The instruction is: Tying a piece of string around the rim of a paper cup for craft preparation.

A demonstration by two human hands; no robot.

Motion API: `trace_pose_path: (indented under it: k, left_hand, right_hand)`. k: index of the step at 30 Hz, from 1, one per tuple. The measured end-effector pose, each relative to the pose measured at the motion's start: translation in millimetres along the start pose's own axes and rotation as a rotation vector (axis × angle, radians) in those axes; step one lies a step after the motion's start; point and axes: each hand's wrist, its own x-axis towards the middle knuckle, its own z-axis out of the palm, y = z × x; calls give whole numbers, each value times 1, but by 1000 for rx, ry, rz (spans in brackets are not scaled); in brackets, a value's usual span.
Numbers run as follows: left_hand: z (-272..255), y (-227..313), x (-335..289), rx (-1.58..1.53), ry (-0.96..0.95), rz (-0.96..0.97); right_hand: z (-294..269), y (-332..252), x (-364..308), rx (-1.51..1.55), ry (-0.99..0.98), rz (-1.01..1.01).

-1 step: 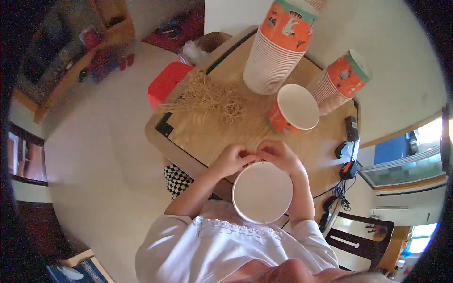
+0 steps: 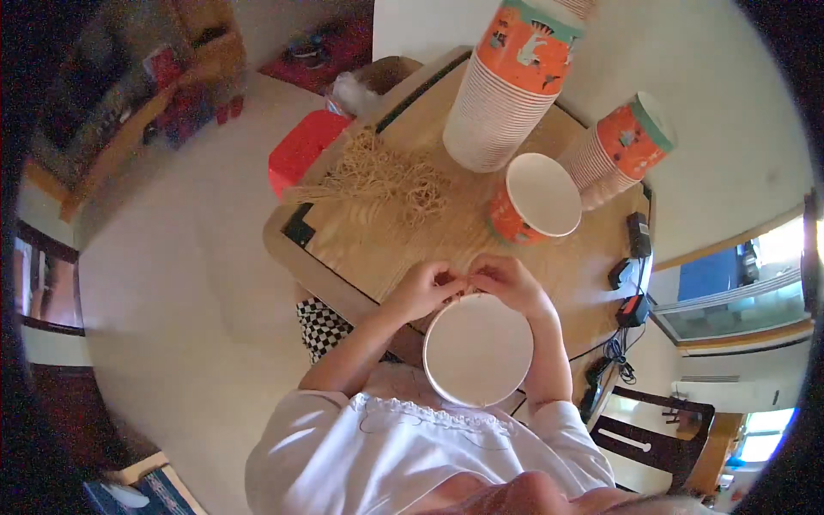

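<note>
A round white paper tub [image 2: 479, 352] sits close against my body, its open mouth facing up. At its far rim, my left hand [image 2: 427, 287] and my right hand [image 2: 506, 281] meet with their fingertips pinched together. Between them shows a tiny bit of what looks like a thin tan strand, mostly hidden by the fingers. Farther off on the wooden table [image 2: 360, 257] lies a loose tangle of tan twine [image 2: 386, 176]. An orange patterned tub [image 2: 542, 197] stands beyond my right hand, with its white inside showing.
Behind the single tub rise a tall stack of tubs [image 2: 506, 94] and a shorter stack [image 2: 620, 146]. Black adapters [image 2: 633, 309] and cables lie along the table's right edge. A red stool [image 2: 300, 154] stands beyond the left edge, and a dark chair [image 2: 657, 438] at the lower right.
</note>
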Motion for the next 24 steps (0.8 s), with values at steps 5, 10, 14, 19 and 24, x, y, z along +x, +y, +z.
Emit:
trace_pose_path:
  k: [5,10,14,19,24]
  left_hand:
    - [-3,-19,7,82,48,33]
    - [1,-30,14,127,126,128]
    - [3,-14,10,234,156,213]
    - [3,-13,7,272,180,196]
    - [5,-11,5,331,220,258]
  right_hand:
    - [2,11,-5,175,53,198]
    - [4,14,0,160,53,228]
    - [2,19,5,245,21,304]
    - [1,7,8,187,-12,282]
    - [-3,10,11,51,-94,301]
